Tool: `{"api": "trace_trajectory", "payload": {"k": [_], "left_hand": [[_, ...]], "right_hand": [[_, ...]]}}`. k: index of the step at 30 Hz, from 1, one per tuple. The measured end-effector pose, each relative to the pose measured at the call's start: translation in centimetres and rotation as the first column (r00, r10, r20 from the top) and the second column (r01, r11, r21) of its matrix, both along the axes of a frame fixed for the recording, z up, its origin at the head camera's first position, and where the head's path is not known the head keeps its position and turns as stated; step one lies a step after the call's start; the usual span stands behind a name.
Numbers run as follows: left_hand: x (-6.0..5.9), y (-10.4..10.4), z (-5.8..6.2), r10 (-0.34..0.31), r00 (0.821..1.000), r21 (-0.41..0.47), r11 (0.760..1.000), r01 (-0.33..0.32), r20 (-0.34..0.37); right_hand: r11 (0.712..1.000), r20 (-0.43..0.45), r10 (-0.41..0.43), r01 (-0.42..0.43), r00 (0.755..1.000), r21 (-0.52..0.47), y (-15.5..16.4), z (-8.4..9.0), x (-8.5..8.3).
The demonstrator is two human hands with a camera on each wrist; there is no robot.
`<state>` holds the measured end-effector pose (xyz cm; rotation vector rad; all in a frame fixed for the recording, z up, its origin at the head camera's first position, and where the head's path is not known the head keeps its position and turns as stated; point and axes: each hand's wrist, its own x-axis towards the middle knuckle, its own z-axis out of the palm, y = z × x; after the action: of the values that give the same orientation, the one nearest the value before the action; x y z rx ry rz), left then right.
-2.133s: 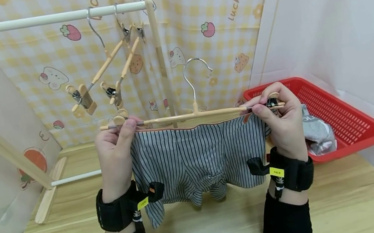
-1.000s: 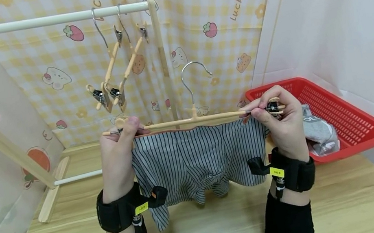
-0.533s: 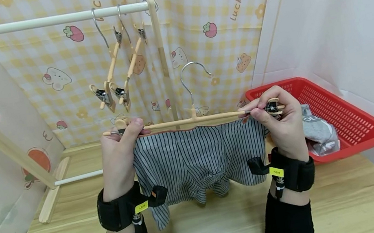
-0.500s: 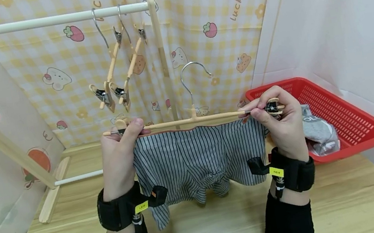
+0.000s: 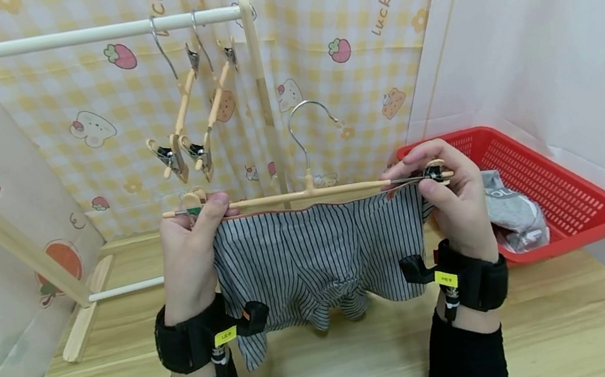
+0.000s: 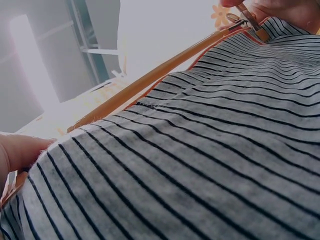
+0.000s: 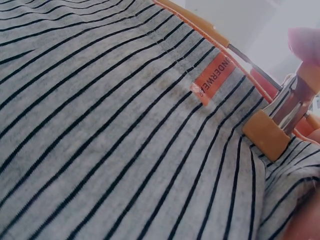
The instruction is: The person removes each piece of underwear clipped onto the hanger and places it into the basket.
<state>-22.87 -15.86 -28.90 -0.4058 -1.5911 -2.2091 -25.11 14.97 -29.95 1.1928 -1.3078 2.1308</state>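
A clip hanger (image 5: 263, 202) with a wire hook is held level in the middle of the head view. Grey, black-striped boxer briefs (image 5: 319, 252) hang below its bar; an orange UNDERWEAR label (image 7: 214, 77) shows near the waistband. My left hand (image 5: 190, 254) pinches the hanger's left end beside the left clip (image 5: 194, 198); fabric hides that clip's grip. My right hand (image 5: 458, 202) holds the right end, fingers around the right clip (image 5: 435, 173). In the right wrist view that clip's tan pad (image 7: 267, 135) lies over the waistband.
Two more clip hangers (image 5: 183, 108) hang from the white rail (image 5: 73, 38) of a wooden rack at the left. A red basket (image 5: 572, 206) with a grey cloth item (image 5: 512, 207) stands at right. Wooden table (image 5: 334, 376) underneath; patterned curtain (image 5: 343, 1) behind.
My right thumb has slid off the bar towards the right clip, and more of the metal rod shows. The hanger has shifted slightly left. Hangers on the rail swung, then nearly settled.
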Motion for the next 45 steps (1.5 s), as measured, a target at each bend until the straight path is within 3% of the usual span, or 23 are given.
{"api": "trace_trajectory", "payload": {"k": [8,15,18,22,25,27,33,45], "left_hand": [[-0.1,0.2,-0.3,-0.039,0.998,0.064,0.997,0.042,-0.045],[-0.1,0.6,-0.5,-0.003,0.988,0.079,0.997,0.016,-0.157],[-0.3,0.8,-0.7,0.009,0.97,0.046,0.999,0.002,-0.245],[-0.8,1.0,-1.0,0.013,0.924,-0.01,1.0,-0.018,-0.381],[-1.0,1.0,-1.0,0.006,0.901,-0.018,1.0,-0.016,-0.434],[-1.0,1.1,-1.0,0.011,0.896,-0.019,1.0,-0.021,-0.444],[-1.2,1.1,-1.1,0.032,0.896,-0.011,0.999,-0.041,-0.444],[-1.1,0.8,-1.0,0.063,0.919,0.043,0.998,-0.05,-0.39]], "right_hand": [[0.994,0.006,-0.097,0.096,0.995,0.055,0.3,-0.1,0.1],[0.99,0.053,-0.131,0.129,0.99,0.051,0.3,-0.2,0.3],[0.978,0.109,-0.198,0.189,0.974,0.089,0.5,-0.2,0.5],[0.953,0.2,-0.288,0.261,0.937,0.151,0.7,0.0,0.8],[0.945,0.247,-0.313,0.276,0.917,0.174,0.8,0.1,1.0],[0.94,0.246,-0.325,0.284,0.913,0.189,0.9,0.1,1.0],[0.969,0.224,-0.224,0.192,0.948,0.155,1.0,0.2,1.0],[0.973,0.17,-0.181,0.15,0.969,0.177,0.8,0.2,0.4]]}}
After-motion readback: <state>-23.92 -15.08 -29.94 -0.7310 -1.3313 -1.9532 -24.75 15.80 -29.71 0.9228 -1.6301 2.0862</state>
